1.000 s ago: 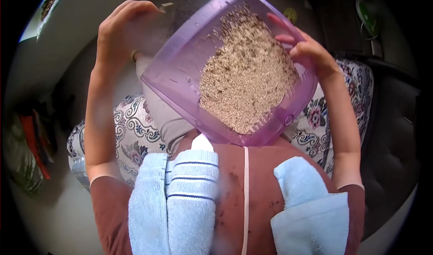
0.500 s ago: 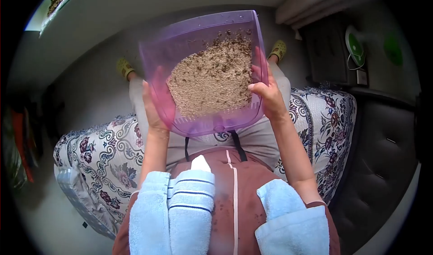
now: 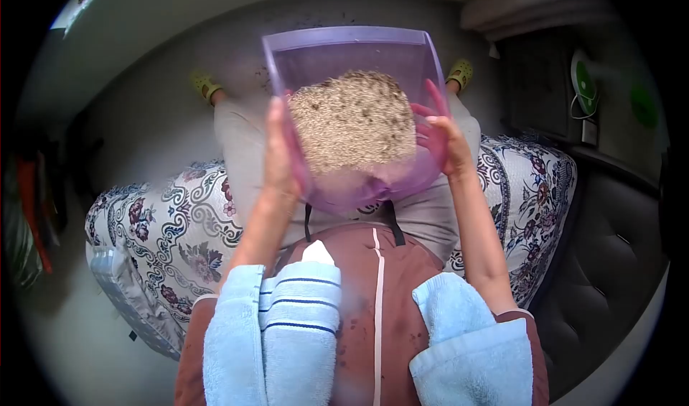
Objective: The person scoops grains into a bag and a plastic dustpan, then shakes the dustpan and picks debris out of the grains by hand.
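Over my lap I hold a translucent purple plastic bin [image 3: 352, 38], tilted so its inside faces me. A heap of pale tan grain [image 3: 352, 122] with scattered dark bits lies in it, slightly blurred by motion. My left hand [image 3: 282, 151] presses the bin's left wall, its fingers partly behind the plastic. At the right wall, my right hand [image 3: 452, 147] grips from the outside, and its fingers show pink through the plastic. The bin's near end is smeared by motion.
Beneath me is a bed with a floral cover [image 3: 172, 226]. A tufted dark headboard [image 3: 596, 262] stands at right. Yellow clogs [image 3: 206, 85] are on my feet on the grey floor, where small dark specks lie. Light-blue towels [image 3: 301, 327] cover my sleeves.
The bin has shifted right, and both hands have moved with it. The grain has slid into a rounder heap away from the near end, and fewer dark bits show at its far edge.
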A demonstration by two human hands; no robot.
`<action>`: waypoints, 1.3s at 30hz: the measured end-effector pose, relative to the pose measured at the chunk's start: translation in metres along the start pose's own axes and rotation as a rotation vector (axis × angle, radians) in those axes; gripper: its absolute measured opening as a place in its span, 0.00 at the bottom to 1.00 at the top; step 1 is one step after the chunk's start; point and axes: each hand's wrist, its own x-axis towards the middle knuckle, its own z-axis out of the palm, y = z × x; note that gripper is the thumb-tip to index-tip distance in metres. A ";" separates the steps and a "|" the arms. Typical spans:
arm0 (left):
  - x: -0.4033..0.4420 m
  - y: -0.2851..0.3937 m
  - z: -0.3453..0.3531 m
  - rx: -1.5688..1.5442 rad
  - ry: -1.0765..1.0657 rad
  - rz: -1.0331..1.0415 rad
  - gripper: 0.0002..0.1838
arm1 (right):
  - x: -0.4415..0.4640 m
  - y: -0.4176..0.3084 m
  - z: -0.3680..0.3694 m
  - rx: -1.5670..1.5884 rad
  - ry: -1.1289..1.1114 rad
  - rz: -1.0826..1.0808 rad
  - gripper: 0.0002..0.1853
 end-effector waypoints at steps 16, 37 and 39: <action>-0.020 -0.025 0.011 -0.018 0.090 0.005 0.35 | 0.001 0.024 -0.028 0.030 -0.040 -0.142 0.41; 0.017 0.005 -0.046 0.070 0.037 -0.175 0.35 | -0.011 0.037 0.028 -0.083 0.176 -0.055 0.41; -0.002 -0.008 0.003 0.332 0.230 -0.051 0.36 | -0.007 0.026 -0.010 0.005 0.104 0.037 0.42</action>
